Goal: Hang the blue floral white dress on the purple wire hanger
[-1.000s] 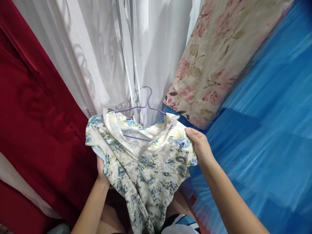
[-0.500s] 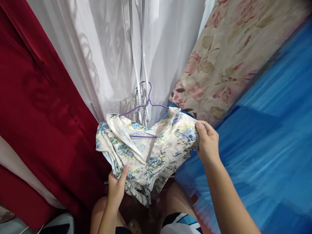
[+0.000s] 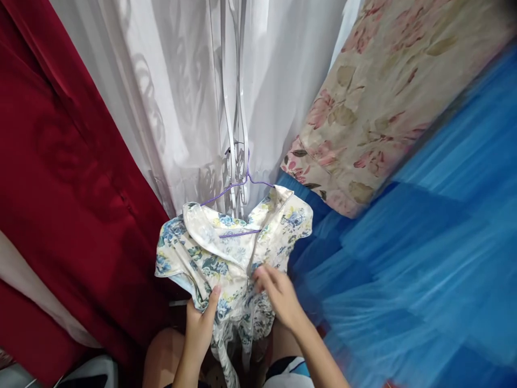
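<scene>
A white blouse (image 3: 214, 264) with blue and yellow flowers, a wide V-neck and short sleeves hangs on a thin purple hanger (image 3: 226, 189). My left hand (image 3: 202, 318) is closed on the blouse's left side below the sleeve, thumb on top of the cloth. In front of the blouse, just below the point of the neckline, my right hand (image 3: 278, 293) has its fingers bent. Its fingertips are blurred, and I cannot tell whether they grip the cloth. Gathered fabric and dangling strips show at the blouse's lower part.
White cloth (image 3: 177, 97) with long white straps (image 3: 226, 102) hangs behind. Dark red cloth (image 3: 92, 215) hangs at the left. Cream flowered cloth (image 3: 375, 108) and blue tulle-like fabric (image 3: 404, 269) fill the right. My bare knees show below the blouse.
My right hand has let go of the right sleeve and moved down and left to the blouse's front. The right sleeve has dropped inward. The blouse and my left hand sit slightly lower.
</scene>
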Demonstrator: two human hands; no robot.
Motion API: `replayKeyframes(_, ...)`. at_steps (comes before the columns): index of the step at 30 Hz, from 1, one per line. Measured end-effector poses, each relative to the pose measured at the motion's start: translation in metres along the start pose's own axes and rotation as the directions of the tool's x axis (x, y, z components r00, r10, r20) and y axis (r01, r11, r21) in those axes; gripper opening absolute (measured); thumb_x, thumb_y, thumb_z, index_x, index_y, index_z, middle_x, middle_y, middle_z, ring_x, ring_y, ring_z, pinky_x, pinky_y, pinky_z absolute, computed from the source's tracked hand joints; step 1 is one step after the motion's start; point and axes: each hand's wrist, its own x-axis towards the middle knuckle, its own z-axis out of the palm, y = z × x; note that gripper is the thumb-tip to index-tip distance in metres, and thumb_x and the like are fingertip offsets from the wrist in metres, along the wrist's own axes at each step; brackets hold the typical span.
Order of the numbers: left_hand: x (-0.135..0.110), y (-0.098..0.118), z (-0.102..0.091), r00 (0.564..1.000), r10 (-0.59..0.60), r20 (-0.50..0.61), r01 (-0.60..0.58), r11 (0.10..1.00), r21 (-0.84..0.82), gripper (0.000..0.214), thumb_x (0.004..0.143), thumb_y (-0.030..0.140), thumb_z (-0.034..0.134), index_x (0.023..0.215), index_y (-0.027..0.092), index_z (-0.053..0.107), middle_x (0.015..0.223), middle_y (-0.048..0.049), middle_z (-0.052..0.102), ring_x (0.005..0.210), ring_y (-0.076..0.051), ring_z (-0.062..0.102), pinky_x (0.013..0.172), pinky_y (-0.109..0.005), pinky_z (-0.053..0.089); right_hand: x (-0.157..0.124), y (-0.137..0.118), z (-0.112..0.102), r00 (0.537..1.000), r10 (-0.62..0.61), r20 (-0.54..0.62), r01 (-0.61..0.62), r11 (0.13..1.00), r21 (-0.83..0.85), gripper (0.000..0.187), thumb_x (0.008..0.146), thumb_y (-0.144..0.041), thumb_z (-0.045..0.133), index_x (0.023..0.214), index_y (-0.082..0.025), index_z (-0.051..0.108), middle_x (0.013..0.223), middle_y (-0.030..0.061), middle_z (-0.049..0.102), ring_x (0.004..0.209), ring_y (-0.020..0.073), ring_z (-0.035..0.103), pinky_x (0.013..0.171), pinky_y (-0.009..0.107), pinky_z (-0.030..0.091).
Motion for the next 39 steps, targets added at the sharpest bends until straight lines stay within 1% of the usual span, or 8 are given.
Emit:
replayKeyframes(2,-0.002,0.003,0.000,1.000,0.018,0.021,-0.018,1.000,0.003,0.041,0.075,0.042,0.076,0.109,0.020,0.068,0.118,-0.0115,0.070,0.125,-0.031,0.058,0.102,-0.040,0.050,-0.002,0.002,0.022,0.966,0.080,0.247,-0.096,0.994,0.055,0.038,0.095,-0.050,0.051,0.071,-0.021,0.056,0.059,-0.0003,0.058,0.056,0.0167,0.052,0.060,0.029,0.039)
replayKeyframes(6,-0.003,0.010,-0.007,0.991,0.089,-0.099,-0.081,0.994,0.077,0.042,0.078,0.041,0.073,0.114,0.021,0.064,0.119,-0.0116,0.067,0.121,-0.031,0.059,0.100,-0.040,0.049,0.002,-0.002,0.034,0.955,0.136,0.265,-0.201,0.952,0.233,0.039,0.091,-0.054,0.056,0.073,-0.019,0.058,0.052,-0.0036,0.050,0.048,0.0127,0.042,0.052,0.026,0.031)
replayKeyframes(10,-0.006,0.007,-0.004,0.795,0.483,-0.367,-0.410,0.874,0.263,0.048,0.080,0.032,0.072,0.122,0.023,0.052,0.123,-0.0122,0.056,0.115,-0.028,0.056,0.099,-0.041,0.046,-0.007,-0.006,0.026,0.933,0.205,0.295,-0.310,0.873,0.375,0.035,0.090,-0.050,0.058,0.074,-0.019,0.061,0.047,-0.0037,0.050,0.043,0.0119,0.040,0.048,0.026,0.029)
replayKeyframes(12,-0.011,0.003,0.009,0.748,0.631,-0.203,-0.544,0.760,0.356,0.037,0.080,0.026,0.071,0.114,0.024,0.056,0.114,-0.0114,0.057,0.109,-0.027,0.056,0.097,-0.042,0.045,-0.013,-0.006,0.022,0.924,0.213,0.318,-0.332,0.860,0.388,0.029,0.088,-0.045,0.060,0.076,-0.019,0.064,0.047,-0.0034,0.052,0.042,0.0123,0.042,0.048,0.026,0.030)
replayKeyframes(15,-0.020,-0.001,0.038,0.774,0.627,0.089,-0.609,0.699,0.375,0.021,0.083,0.021,0.065,0.103,0.026,0.060,0.102,-0.0109,0.061,0.101,-0.028,0.058,0.093,-0.044,0.045,-0.017,-0.008,0.018,0.905,0.206,0.371,-0.349,0.859,0.375,0.020,0.085,-0.036,0.063,0.077,-0.019,0.066,0.048,-0.0026,0.057,0.044,0.0134,0.048,0.049,0.026,0.035)
replayKeyframes(20,-0.022,-0.003,0.068,0.827,0.538,0.163,-0.560,0.766,0.316,0.005,0.088,0.021,0.056,0.085,0.025,0.056,0.080,-0.0057,0.059,0.081,-0.024,0.057,0.075,-0.036,0.046,-0.012,-0.017,0.008,0.895,0.212,0.391,-0.359,0.864,0.352,0.020,0.082,-0.029,0.061,0.066,-0.018,0.063,0.045,-0.0023,0.058,0.041,0.0118,0.048,0.048,0.024,0.035)
replayKeyframes(33,-0.003,0.010,0.047,0.687,0.535,0.492,-0.725,0.548,0.417,0.022,0.092,0.022,0.051,0.070,0.023,0.051,0.073,-0.0057,0.059,0.073,-0.021,0.058,0.068,-0.031,0.042,0.105,-0.101,-0.021,0.994,0.099,0.055,-0.111,0.770,0.628,0.020,0.069,-0.031,0.068,0.061,-0.012,0.067,0.041,-0.0059,0.042,0.039,0.0056,0.027,0.041,0.024,0.017)
replayKeyframes(39,-0.003,0.000,0.030,0.659,0.454,0.599,-0.745,0.498,0.443,0.020,0.091,0.019,0.053,0.071,0.021,0.054,0.075,-0.0048,0.060,0.073,-0.019,0.059,0.066,-0.029,0.043,0.111,-0.110,-0.021,0.999,0.039,0.009,-0.036,0.766,0.641,0.019,0.074,-0.030,0.064,0.071,-0.012,0.070,0.044,-0.0045,0.048,0.040,0.0059,0.031,0.041,0.022,0.018)
